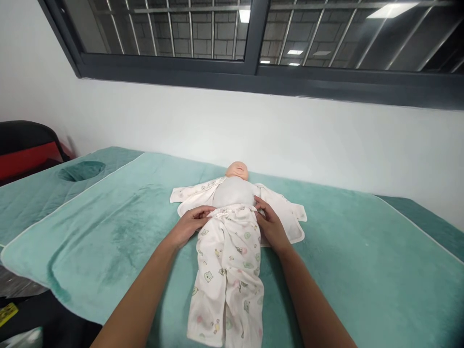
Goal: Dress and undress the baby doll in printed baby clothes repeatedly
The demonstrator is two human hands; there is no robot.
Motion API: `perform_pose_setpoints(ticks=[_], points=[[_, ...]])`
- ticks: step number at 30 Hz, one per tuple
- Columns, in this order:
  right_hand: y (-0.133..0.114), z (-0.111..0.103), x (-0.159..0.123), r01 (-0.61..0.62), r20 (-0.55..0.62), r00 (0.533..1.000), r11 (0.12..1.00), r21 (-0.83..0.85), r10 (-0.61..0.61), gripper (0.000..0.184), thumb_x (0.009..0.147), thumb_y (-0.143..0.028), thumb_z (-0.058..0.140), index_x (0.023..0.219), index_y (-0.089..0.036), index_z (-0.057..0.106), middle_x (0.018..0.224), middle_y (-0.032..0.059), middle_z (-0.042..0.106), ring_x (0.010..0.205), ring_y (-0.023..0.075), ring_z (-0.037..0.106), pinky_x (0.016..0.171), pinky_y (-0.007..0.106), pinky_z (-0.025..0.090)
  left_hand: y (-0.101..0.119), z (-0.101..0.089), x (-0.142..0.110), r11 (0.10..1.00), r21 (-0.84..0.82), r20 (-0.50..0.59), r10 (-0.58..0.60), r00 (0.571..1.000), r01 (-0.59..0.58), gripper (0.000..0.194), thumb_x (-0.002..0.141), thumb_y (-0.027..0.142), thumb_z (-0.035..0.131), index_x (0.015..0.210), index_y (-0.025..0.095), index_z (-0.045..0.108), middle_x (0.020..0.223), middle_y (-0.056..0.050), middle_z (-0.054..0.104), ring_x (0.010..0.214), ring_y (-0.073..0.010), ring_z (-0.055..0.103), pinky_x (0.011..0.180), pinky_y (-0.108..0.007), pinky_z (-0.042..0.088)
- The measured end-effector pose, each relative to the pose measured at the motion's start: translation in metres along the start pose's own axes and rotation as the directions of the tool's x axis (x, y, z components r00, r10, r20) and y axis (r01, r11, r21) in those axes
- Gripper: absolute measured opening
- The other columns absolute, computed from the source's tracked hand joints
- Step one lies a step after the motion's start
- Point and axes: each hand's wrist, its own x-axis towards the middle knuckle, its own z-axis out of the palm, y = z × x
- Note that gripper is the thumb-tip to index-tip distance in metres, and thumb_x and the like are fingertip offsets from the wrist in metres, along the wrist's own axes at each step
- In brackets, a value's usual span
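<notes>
A baby doll (237,170) lies on its back with its head toward the wall. White printed baby pants (232,261) cover its lower body, the waistband drawn up to the belly. An open white baby shirt (281,205) is spread under the doll, sleeves out to both sides; a plain pale torso (234,191) shows between its flaps. My left hand (194,223) is closed on the left side of the waistband. At the right side, my right hand (270,223) holds the waistband edge between thumb and fingers, its index finger reaching upward. The doll's legs are hidden inside the pants.
A teal plush cover (108,232) lies over a padded bed with a face hole (82,170) at the left. Behind it stand a white wall and a barred window (250,67). A black and red chair (29,150) is at far left. Dark items lie below left.
</notes>
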Motion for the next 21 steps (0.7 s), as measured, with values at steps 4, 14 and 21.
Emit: perform_pose_setpoints(ticks=[4, 14, 21], points=[[-0.004, 0.001, -0.001, 0.008, 0.003, 1.000, 1.000, 0.013, -0.008, 0.017, 0.081, -0.038, 0.063, 0.090, -0.024, 0.060, 0.145, 0.0053, 0.043, 0.136, 0.0241, 0.036, 0.107, 0.042, 0.036, -0.001, 0.001, -0.001, 0.998, 0.045, -0.012, 0.053, 0.998, -0.053, 0.035, 0.077, 0.041, 0.065, 0.105, 0.020, 0.068, 0.091, -0.005, 0.064, 0.081, -0.0180, 0.055, 0.068, -0.027, 0.041], [-0.006, 0.003, 0.001, -0.006, 0.004, 1.000, 1.000, 0.001, 0.006, 0.016, 0.082, -0.036, 0.063, 0.079, -0.022, 0.055, 0.143, 0.0075, 0.047, 0.132, 0.0242, 0.042, 0.109, 0.045, 0.029, -0.017, 0.003, 0.005, 0.952, 0.196, -0.116, 0.259, 0.959, -0.234, 0.015, 0.080, 0.033, 0.061, 0.083, 0.020, 0.054, 0.107, -0.006, 0.059, 0.095, -0.0180, 0.055, 0.078, -0.027, 0.042], [0.007, -0.002, 0.002, -0.010, -0.054, 0.999, 1.000, -0.025, 0.009, 0.019, 0.082, -0.038, 0.062, 0.078, -0.021, 0.053, 0.135, 0.0091, 0.052, 0.123, 0.0245, 0.050, 0.103, 0.045, 0.036, -0.004, 0.015, 0.021, 0.885, 0.430, -0.259, 0.308, 0.915, -0.176, 0.012, 0.089, 0.035, 0.044, 0.091, 0.024, 0.041, 0.095, -0.004, 0.062, 0.088, -0.0194, 0.058, 0.078, -0.032, 0.041]])
